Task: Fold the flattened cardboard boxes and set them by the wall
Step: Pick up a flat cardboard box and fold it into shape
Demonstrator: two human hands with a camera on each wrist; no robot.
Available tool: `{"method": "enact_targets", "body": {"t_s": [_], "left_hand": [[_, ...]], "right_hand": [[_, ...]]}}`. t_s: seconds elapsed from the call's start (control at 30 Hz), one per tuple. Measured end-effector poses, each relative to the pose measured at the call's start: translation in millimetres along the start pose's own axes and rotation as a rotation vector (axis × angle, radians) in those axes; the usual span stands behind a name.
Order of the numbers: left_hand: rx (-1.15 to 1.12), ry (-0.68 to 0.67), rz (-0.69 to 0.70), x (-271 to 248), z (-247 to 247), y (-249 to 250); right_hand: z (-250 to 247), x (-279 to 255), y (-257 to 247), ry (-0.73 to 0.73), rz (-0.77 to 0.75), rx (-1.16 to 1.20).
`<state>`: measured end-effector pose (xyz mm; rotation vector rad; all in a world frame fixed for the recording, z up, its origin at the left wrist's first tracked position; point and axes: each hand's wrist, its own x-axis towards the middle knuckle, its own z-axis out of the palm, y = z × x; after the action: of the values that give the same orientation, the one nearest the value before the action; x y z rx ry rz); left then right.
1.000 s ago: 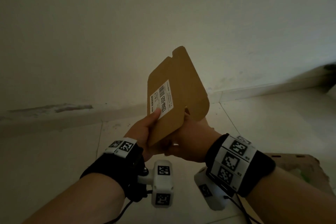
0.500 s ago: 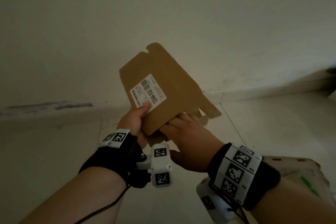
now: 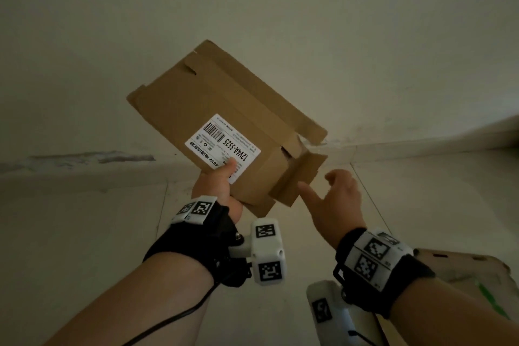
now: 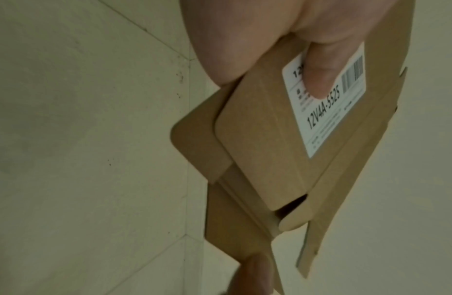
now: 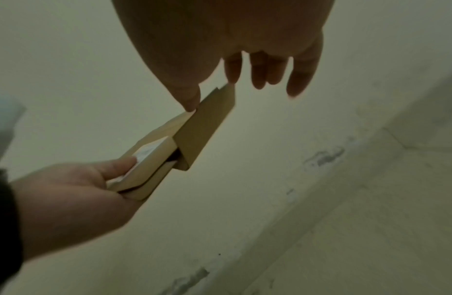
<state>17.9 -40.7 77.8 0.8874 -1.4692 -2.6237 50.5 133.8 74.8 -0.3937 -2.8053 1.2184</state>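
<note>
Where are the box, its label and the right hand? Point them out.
box (image 3: 238, 93), head view, on its bare brown top panel.
label (image 3: 222, 143), head view, on the white middle near the printed code.
right hand (image 3: 335, 202), head view, on the back of the hand.

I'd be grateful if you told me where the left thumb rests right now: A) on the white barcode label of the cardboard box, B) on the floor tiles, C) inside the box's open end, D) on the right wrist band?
A: in the head view the left hand holds the cardboard box by its lower corner, with the thumb pressed on the white label; the left wrist view shows the same.
</note>
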Motion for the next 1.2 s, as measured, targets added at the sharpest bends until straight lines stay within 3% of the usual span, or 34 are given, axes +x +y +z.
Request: {"method": "enact_targets", "body": {"t_s": [0.07, 0.13, 0.33, 0.47, 0.57, 0.67, 0.9, 1.2], "left_hand": [[-0.081, -0.025, -0.005, -7, 8, 0], [-0.12, -0.054, -0.01, -10, 14, -3], [-0.139, -0.091, -0.063, -16, 27, -13], [-0.149, -0.082, -0.079, -10, 25, -11], [-0.184, -0.07, -0.088, -1, 14, 6], [-0.223, 0.027, -0.082, 15, -2, 19], [-0.269, 0.168, -0.116, 38, -15, 9], [-0.36, 0.249, -0.138, 72, -21, -2]], "right_hand": [[4, 2, -4, -0.171, 0.244, 0.362], [8, 3, -9, -0.345, 0.382, 0.683], [15, 7, -12, -0.405, 0.326, 1.012], [16, 17, -10, -0.34, 0.313, 0.995], [11, 30, -2, -0.392, 0.296, 0.912], [9, 43, 8, -0.438, 0.3, 0.894], [33, 57, 20, -0.398, 0.363, 1.03], [81, 79, 27, -0.23, 0.589, 1.095]]}}
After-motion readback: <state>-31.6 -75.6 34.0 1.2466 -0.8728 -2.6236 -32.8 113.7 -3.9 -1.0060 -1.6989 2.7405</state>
